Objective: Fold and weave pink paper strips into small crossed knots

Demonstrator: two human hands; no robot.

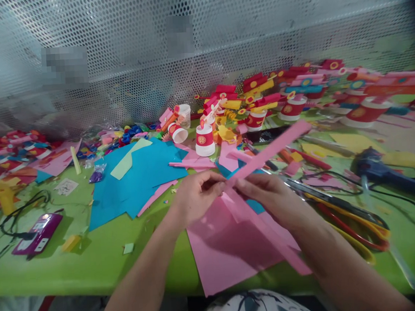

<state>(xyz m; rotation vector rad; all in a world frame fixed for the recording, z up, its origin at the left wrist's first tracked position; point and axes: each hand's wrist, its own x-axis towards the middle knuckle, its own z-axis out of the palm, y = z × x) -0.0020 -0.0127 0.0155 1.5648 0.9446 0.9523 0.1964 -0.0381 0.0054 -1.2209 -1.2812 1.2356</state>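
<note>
Pink paper strips [276, 147] meet at an angle between my two hands, one slanting up to the right and another running down towards me. My left hand [200, 196] pinches them at the joint with thumb and forefinger. Close beside it, my right hand [270, 194] is closed on the strips too, thumb on the near side. Beneath the hands lies a pink paper sheet [216, 255] on the green table [112, 272]. Scissors with yellow and red handles [357, 226] lie by my right forearm. Just beyond my hands stands a red-and-white paper cup [205, 144].
Blue paper sheets [126, 192] lie to the left, near a purple device [39, 234] with a cable. At the right is a dark blue glue gun [385, 171]. Rows of decorated cups [292, 108] line the back, before a perforated metal screen [118, 53].
</note>
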